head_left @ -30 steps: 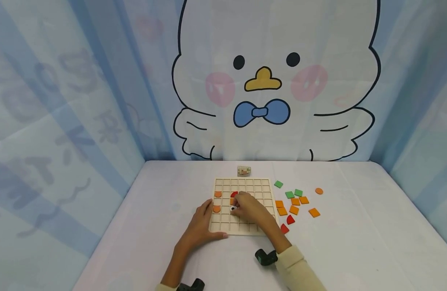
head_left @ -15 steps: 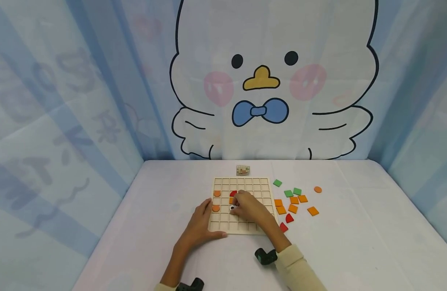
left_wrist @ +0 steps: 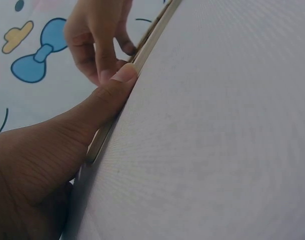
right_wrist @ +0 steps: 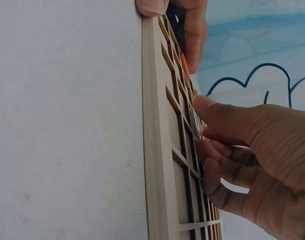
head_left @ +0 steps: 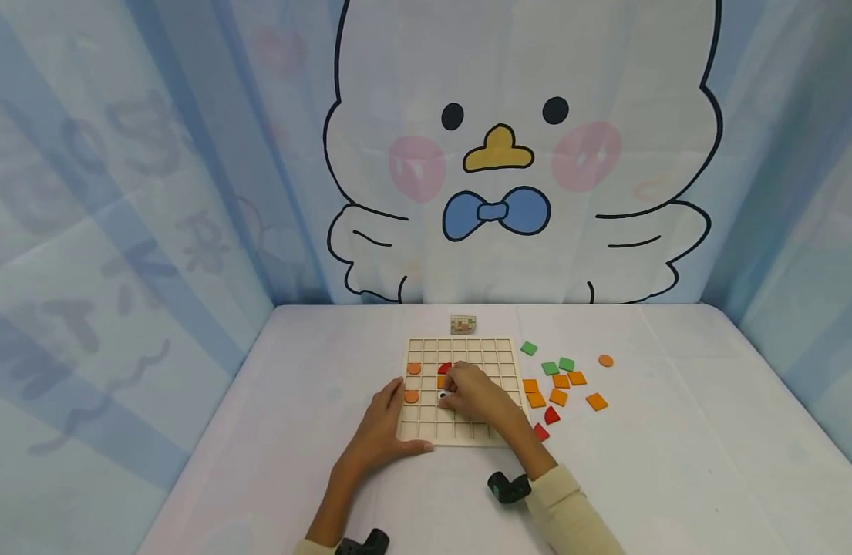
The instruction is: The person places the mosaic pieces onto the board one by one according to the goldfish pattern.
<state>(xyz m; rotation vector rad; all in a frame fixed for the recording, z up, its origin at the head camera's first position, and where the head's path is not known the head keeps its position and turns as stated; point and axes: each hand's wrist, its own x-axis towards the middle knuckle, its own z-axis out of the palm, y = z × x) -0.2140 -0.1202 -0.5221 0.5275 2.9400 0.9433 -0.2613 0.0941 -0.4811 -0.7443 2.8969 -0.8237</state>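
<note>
A pale wooden grid board (head_left: 460, 438) lies on the white table. My left hand (head_left: 375, 432) rests at its near left corner, thumb along the front edge and fingers reaching up the left side. Over the board's middle, my right hand (head_left: 477, 393) pinches a small white piece with a black spot (head_left: 442, 395), low against the grid; the fingers partly cover it. The right wrist view shows the piece's pale edge (right_wrist: 194, 121) beside the thumb. Just beyond are an orange square tile (head_left: 442, 382) and a red rounded tile (head_left: 444, 368). Two orange discs (head_left: 412, 397) sit in the left cells.
Right of the board lie several orange squares (head_left: 596, 401), green diamond-shaped tiles (head_left: 529, 348), red wedges (head_left: 552, 415) and an orange disc (head_left: 606, 361). A small patterned card (head_left: 463, 324) stands behind the board. A printed curtain (head_left: 495, 262) hangs past the table's back edge.
The view shifts slightly. Both hands keep their places, and the right hand stays on the white piece at the same part of the board.
</note>
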